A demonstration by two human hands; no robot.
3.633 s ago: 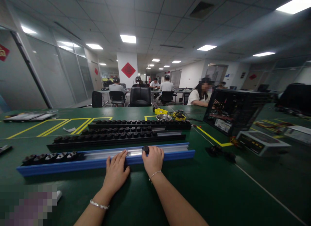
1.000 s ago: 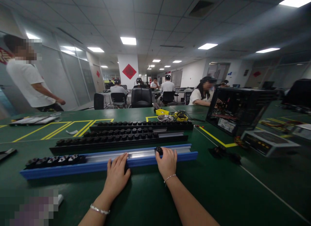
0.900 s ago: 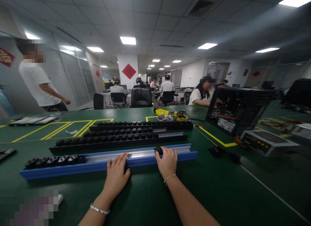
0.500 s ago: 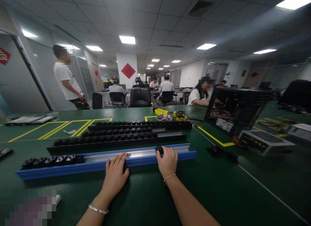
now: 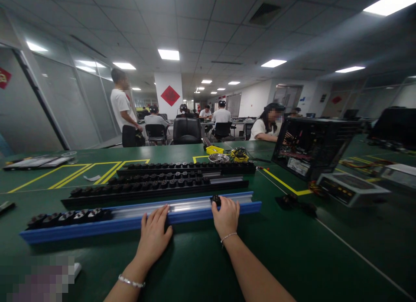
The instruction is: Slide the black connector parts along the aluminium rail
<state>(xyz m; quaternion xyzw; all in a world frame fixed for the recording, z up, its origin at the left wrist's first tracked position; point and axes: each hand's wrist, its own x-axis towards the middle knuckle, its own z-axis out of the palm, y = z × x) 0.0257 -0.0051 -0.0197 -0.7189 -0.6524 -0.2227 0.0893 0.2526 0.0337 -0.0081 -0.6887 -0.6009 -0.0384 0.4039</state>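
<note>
A long blue rail with a silvery inner channel lies across the near part of the green table. Several black socket modules sit in a row in its left end. My left hand rests on the rail's near wall around the middle, fingers stretched over the edge and thumb apart. Close to the right end, my right hand has its fingers closed on a single black socket module in the channel. Part of that module is hidden behind the thumb and fingers.
Behind the blue rail lie black rails filled with similar modules. Yellow trays and a metal dish stand farther back. On the right are an opened computer case and a power supply. A person sits across the table.
My right hand has shifted slightly right along the rail with the socket module. My left hand stays on the rail. The standing person at the back left has moved to the right.
</note>
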